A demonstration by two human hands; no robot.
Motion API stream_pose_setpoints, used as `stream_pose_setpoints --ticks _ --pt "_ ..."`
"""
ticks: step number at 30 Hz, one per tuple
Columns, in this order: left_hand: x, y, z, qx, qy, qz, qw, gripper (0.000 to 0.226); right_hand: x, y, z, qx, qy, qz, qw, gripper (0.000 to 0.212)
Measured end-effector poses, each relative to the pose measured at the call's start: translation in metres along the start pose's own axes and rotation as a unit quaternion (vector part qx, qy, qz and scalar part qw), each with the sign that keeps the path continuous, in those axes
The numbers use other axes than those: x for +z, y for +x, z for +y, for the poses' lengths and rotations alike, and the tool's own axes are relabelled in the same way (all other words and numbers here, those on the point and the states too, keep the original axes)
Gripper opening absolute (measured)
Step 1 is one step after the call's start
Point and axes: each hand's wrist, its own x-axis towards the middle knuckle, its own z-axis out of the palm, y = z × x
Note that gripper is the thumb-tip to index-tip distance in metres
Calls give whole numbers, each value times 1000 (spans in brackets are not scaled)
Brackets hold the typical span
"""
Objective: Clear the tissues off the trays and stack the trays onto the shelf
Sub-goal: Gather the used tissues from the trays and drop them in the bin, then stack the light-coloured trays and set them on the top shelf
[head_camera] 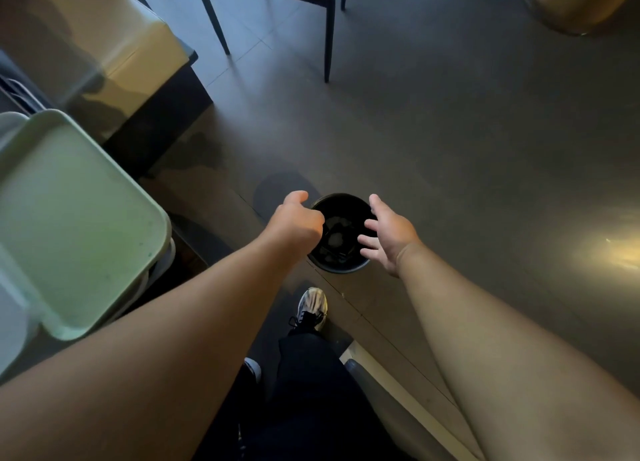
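Observation:
A pale green tray lies at the left on top of other trays, its surface bare. On the floor stands a round black bin with crumpled tissues inside. Both my hands hang over the bin's rim. My left hand is at the bin's left edge, fingers curled under and hidden from me. My right hand is at the bin's right edge, fingers spread, holding nothing.
A tan-topped table with a dark base stands at the upper left. A black-legged chair is behind the bin. A gold cylinder stands at the top right. My feet are just short of the bin.

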Motion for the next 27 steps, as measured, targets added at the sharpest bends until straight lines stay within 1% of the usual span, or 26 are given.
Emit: stream_pose_setpoints --ticks 3,9,12,15,17,22,25,27 --pt "-2 -6 9 11 -1 -20 1000 66 6 -11 -5 -11 1 -12 1000 71" --pt "-31 -35 37 72 -12 -18 997 66 43 -57 -42 -88 -26 -28 995 59" --pt "-61 -53 52 96 -19 -3 995 66 75 -84 -60 -129 -51 -42 989 54" --pt "-98 -76 61 127 -7 32 991 62 113 -112 -73 -177 -80 -61 979 46" --pt "-126 -91 58 144 2 54 988 62 138 -133 -79 -209 -109 -65 970 37" --pt "-197 -130 35 171 2 103 980 60 197 -188 -80 -270 -213 -72 936 30" --pt "-236 -153 10 176 7 133 975 56 232 -215 -73 -310 -266 -74 910 31" --pt "-259 -169 -11 170 -2 152 974 46 256 -229 -63 -339 -328 -76 879 38"
